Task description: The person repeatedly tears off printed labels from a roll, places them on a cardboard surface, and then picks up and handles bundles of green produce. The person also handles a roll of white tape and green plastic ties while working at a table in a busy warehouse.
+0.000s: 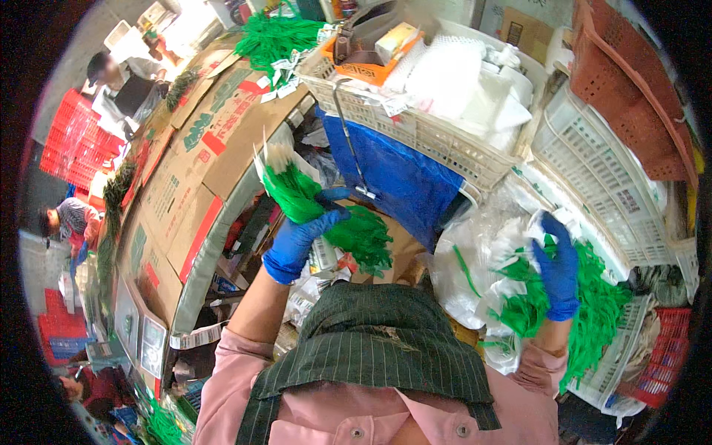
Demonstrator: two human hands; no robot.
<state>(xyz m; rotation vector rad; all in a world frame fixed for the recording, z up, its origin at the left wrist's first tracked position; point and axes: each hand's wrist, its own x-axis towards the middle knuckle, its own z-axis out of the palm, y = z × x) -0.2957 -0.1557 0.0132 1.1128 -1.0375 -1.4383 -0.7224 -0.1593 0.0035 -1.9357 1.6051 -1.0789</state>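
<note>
My left hand (pixel 303 239), in a blue glove, is shut around a bundle of green mesh netting (pixel 295 192). White, pointed ends stick up at the bundle's top, and its loose green end hangs below my fingers. My right hand (pixel 559 272), gloved in blue too, is held over a heap of green netting (pixel 598 311) at the right. Its thumb and fingers are apart, with no thing seen between them. Clear plastic bags (pixel 461 272) lie left of that hand. Beneath my left wrist are white labels with barcodes (pixel 322 256).
A cream plastic crate (pixel 411 125) ahead holds white foam netting and an orange box. Blue sheeting (pixel 389 172) hangs below it. Cardboard (pixel 183 156) covers the table at left, with more green netting (pixel 278 36) at its far end. Brown crates (pixel 628 83) stand right; people work beyond the table.
</note>
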